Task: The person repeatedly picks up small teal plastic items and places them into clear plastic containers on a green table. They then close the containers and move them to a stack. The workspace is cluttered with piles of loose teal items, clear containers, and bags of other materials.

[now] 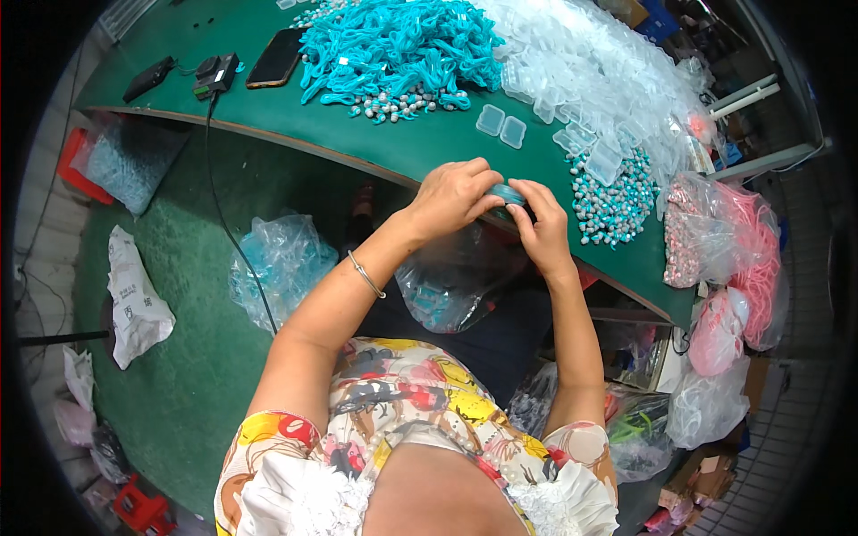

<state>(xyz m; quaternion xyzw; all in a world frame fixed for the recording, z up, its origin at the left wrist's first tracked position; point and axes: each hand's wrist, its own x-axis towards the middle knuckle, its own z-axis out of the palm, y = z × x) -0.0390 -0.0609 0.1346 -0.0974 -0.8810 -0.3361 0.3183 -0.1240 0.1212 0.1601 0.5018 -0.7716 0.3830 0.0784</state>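
Two hands pinch a small teal piece at the counter's edge

The person sits at a green counter (pixel 429 147). Both hands meet right at its near edge. The left hand (pixel 453 198) curls over a small teal piece (pixel 508 193), with the thumb and fingers pinching it from the left. The right hand (pixel 542 228) pinches the same piece from the right. The fingers of both hands are pressed close together around it.

The teal piece looks like a small flat band or loop. Most of it is hidden by the fingers. Its long side seems to run left to right, from one hand to the other, but I cannot tell which end points where.

It could slip, I think. The hands sit right over the edge, so a dropped piece might fall into the clear bag (pixel 451 281) in the lap, or past it to the floor.

Farther back lies a big pile of teal cords (pixel 398 45). Beside the right hand sits a heap of teal and white beads (pixel 615 198). Little clear boxes (pixel 500 125) lie near, and a phone (pixel 274 57) rests at the far left.
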